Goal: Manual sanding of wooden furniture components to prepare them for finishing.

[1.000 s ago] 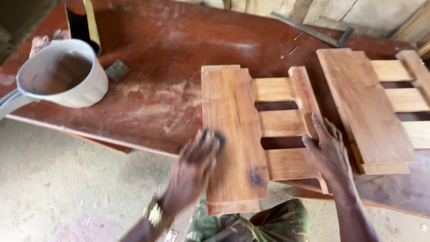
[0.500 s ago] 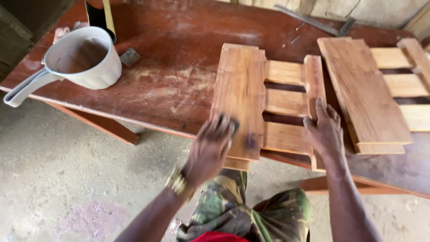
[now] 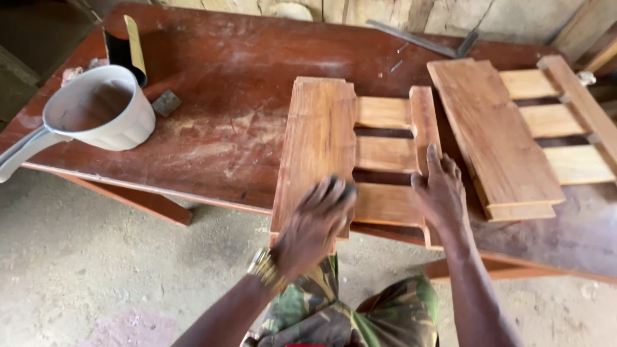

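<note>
My left hand (image 3: pixel 315 222) presses flat, blurred, on the near end of the broad plank of the slatted reddish-brown wooden panel (image 3: pixel 321 144), whether its grip closes on anything I cannot tell, while my right hand (image 3: pixel 440 193) lies open, clasping nothing, on the panel's narrow upright rail. The panel's near end overhangs the edge of the worn dark-red wooden surface (image 3: pixel 218 77), so I judge a hard push there could tip it or slide it off toward the floor. A slip might also catch my fingers in the slat gaps.

floor (image 3: pixel 96 270): dusty concrete | table (image 3: pixel 218 128): worn red-brown | wall (image 3: pixel 385 9): wood planks
</note>
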